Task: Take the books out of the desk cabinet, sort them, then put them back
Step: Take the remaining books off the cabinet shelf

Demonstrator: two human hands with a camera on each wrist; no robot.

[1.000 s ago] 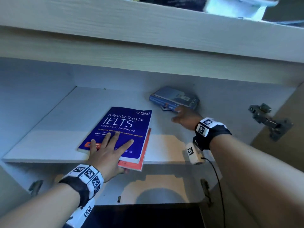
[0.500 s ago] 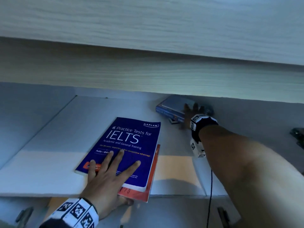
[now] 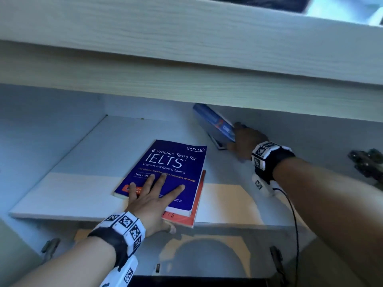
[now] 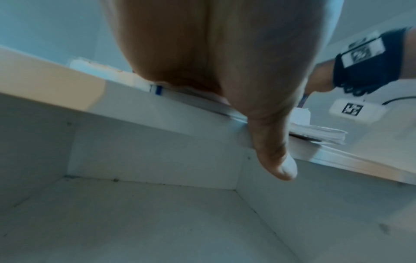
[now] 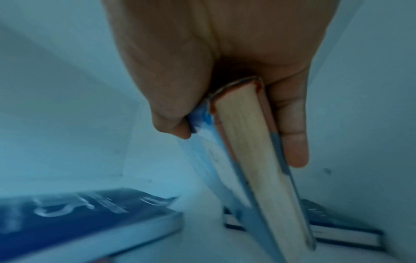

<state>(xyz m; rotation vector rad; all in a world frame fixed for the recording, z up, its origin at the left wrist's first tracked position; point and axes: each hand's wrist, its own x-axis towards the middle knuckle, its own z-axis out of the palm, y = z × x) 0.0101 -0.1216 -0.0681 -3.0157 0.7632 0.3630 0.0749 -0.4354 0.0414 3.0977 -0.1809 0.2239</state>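
Note:
A dark-blue IELTS book [image 3: 172, 168] lies on a red book [image 3: 192, 210] at the front of the cabinet shelf [image 3: 62, 193]. My left hand [image 3: 153, 195] rests flat on the IELTS book with straight fingers. Its thumb [image 4: 276, 160] hangs below the shelf edge. At the back right my right hand [image 3: 242, 141] grips a light-blue book [image 3: 215, 121], tilted up off the shelf. In the right wrist view the thumb and fingers [image 5: 292, 142] pinch that book [image 5: 254, 160] near its spine. A dark book [image 5: 337, 233] lies flat beneath it.
The desk's wooden front board [image 3: 186, 48] overhangs the cabinet opening. A metal door hinge [image 3: 366, 164] sits on the right wall. A black cable [image 3: 294, 224] hangs from my right wrist. A lower compartment [image 4: 157, 222] lies below the shelf.
My right hand has taken hold of the light-blue book, which lay flat, and tipped it up off the book under it. The left hand stays on the IELTS book.

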